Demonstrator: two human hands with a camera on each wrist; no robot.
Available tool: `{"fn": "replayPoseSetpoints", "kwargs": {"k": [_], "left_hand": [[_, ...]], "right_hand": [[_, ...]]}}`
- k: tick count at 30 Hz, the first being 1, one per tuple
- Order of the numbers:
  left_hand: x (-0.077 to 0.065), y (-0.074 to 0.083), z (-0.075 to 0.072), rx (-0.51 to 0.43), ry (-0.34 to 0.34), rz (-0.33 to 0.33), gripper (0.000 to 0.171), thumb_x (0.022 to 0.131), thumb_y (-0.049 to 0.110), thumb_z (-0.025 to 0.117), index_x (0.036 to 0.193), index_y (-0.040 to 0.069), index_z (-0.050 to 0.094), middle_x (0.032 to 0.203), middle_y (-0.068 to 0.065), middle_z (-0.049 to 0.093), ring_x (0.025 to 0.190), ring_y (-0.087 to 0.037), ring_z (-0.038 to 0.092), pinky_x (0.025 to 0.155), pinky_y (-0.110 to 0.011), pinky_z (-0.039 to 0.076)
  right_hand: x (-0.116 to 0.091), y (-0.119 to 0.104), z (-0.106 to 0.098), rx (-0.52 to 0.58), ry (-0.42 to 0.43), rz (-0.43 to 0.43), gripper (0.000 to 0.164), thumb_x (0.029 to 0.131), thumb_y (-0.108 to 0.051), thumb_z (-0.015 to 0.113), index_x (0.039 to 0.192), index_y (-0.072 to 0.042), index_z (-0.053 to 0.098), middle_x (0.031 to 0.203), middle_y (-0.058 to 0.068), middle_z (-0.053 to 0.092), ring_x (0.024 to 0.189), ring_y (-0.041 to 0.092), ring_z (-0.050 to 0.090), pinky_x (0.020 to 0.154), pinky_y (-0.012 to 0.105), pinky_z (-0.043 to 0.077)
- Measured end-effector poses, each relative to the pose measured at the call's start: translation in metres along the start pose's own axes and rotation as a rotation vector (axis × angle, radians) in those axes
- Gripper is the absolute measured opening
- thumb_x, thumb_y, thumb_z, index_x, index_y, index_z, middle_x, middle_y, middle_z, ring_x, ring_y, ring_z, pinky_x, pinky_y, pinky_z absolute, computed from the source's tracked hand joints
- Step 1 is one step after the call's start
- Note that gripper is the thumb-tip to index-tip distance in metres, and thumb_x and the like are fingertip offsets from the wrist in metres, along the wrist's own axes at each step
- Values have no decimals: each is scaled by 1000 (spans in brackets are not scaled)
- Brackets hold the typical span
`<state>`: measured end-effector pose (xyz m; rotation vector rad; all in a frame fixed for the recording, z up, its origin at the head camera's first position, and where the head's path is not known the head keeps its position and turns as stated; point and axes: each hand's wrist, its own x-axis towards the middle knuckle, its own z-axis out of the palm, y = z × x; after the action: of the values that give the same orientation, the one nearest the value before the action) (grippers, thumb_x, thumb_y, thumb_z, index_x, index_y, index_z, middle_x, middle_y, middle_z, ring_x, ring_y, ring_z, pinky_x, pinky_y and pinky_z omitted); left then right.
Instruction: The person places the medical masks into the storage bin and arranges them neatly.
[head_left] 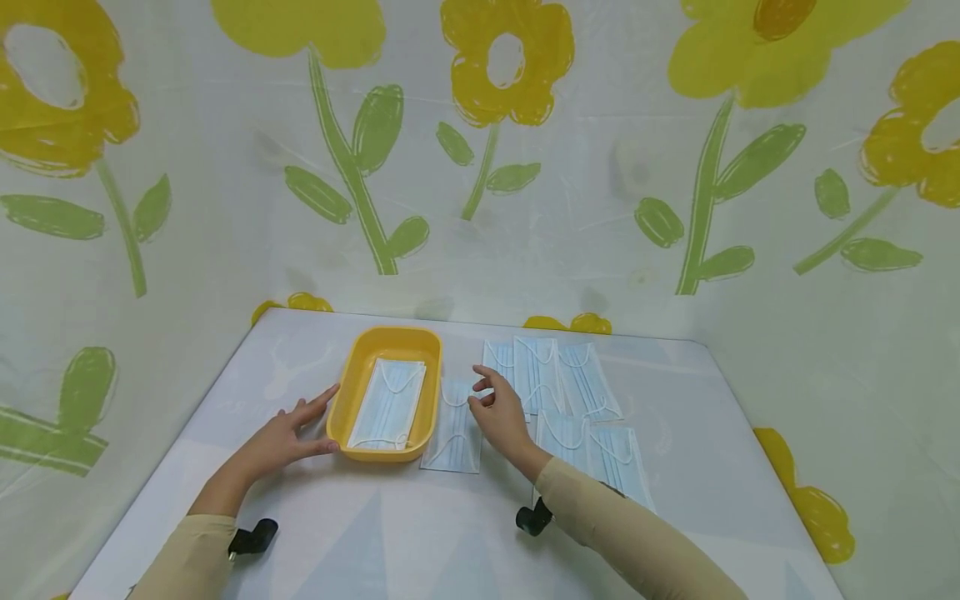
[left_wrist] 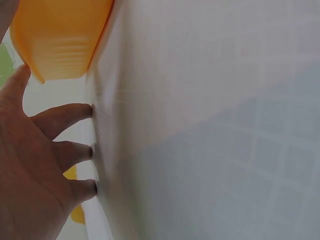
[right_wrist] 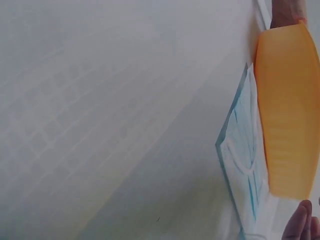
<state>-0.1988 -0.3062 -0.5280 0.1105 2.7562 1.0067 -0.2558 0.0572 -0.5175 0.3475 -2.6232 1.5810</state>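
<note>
A yellow plastic tray (head_left: 340, 400) stands on the table with a light-blue face mask (head_left: 386, 404) lying in it; whether more masks lie beneath cannot be told. My left hand (head_left: 281, 440) is spread at the tray's left side, index finger and thumb at its wall. In the left wrist view, the other fingertips (left_wrist: 86, 152) reach down to the tabletop. Just right of the tray lies another face mask (head_left: 455, 433), partly under its edge or against it. Above that mask hovers my right hand (head_left: 501, 417), fingers loosely bent, nothing visible between them.
Several more face masks (head_left: 585, 379) with white ear loops lie right of my right hand, some overlapping and partly hidden by the right forearm. A white cloth with printed flowers (head_left: 570, 208) rises behind the table (head_left: 697, 467) and along its sides.
</note>
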Motion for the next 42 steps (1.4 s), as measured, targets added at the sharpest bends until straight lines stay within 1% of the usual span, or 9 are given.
{"fn": "replayPoseSetpoints", "kwargs": {"k": [5, 9, 18, 24, 27, 31, 35, 38, 42], "left_hand": [[-1, 2, -1, -3, 0, -4, 102, 82, 56, 79, 163, 29, 23, 163, -19, 29, 148, -58, 9, 113, -79, 1], [-1, 1, -1, 1, -2, -8, 102, 82, 56, 78, 163, 30, 23, 163, -19, 29, 148, -58, 9, 112, -79, 1], [-1, 2, -1, 5, -4, -16, 103, 81, 57, 78, 163, 29, 23, 163, -20, 29, 148, -58, 9, 111, -80, 2], [-1, 2, 0, 12, 0, -16, 103, 81, 57, 79, 163, 29, 23, 163, -20, 29, 148, -58, 9, 111, -81, 3], [-1, 2, 0, 16, 0, -13, 103, 81, 57, 78, 163, 29, 23, 163, -19, 29, 148, -58, 9, 111, -81, 3], [-1, 1, -2, 16, 0, 2, 102, 81, 57, 78, 163, 30, 23, 162, -19, 30, 148, -58, 10, 113, -78, 3], [-2, 1, -2, 16, 1, 15, 103, 81, 57, 78, 163, 29, 23, 161, -20, 33, 147, -59, 12, 115, -76, 2], [-2, 1, -2, 17, 0, 10, 102, 82, 57, 78, 163, 29, 23, 161, -20, 32, 147, -59, 11, 114, -77, 2], [-2, 1, -2, 16, -1, 4, 102, 82, 57, 78, 163, 29, 23, 162, -19, 32, 148, -59, 10, 114, -78, 2]], "right_hand": [[-2, 3, -7, 4, 8, -5, 52, 94, -4, 65, 144, -7, 54, 109, 9, 64, 79, 15, 61, 64, 25, 55], [-2, 7, -10, 3, 12, 1, 51, 94, -4, 66, 143, -8, 55, 109, 10, 65, 80, 15, 61, 65, 26, 55], [-8, 16, -13, 0, 7, 21, 50, 94, -5, 67, 142, -7, 56, 108, 7, 64, 79, 15, 60, 64, 24, 54], [-11, 20, -20, -30, 28, 44, 50, 93, -5, 67, 142, -10, 57, 109, 8, 65, 80, 15, 60, 66, 25, 54], [-13, 22, -24, -44, 37, 39, 50, 93, -4, 67, 141, -9, 57, 110, 10, 66, 80, 16, 60, 66, 26, 54], [-15, 23, -31, -47, 45, 46, 50, 93, -3, 67, 141, -9, 57, 110, 10, 66, 81, 16, 61, 65, 27, 53], [-16, 23, -36, -38, 47, 72, 50, 92, -4, 67, 141, -11, 58, 110, 9, 65, 83, 17, 62, 65, 28, 54], [-18, 25, -38, -39, 50, 81, 50, 92, -5, 68, 141, -12, 58, 110, 8, 65, 83, 17, 62, 67, 29, 54], [-19, 29, -40, -41, 54, 72, 50, 92, -4, 67, 141, -9, 58, 109, 8, 65, 82, 16, 62, 67, 28, 54]]}}
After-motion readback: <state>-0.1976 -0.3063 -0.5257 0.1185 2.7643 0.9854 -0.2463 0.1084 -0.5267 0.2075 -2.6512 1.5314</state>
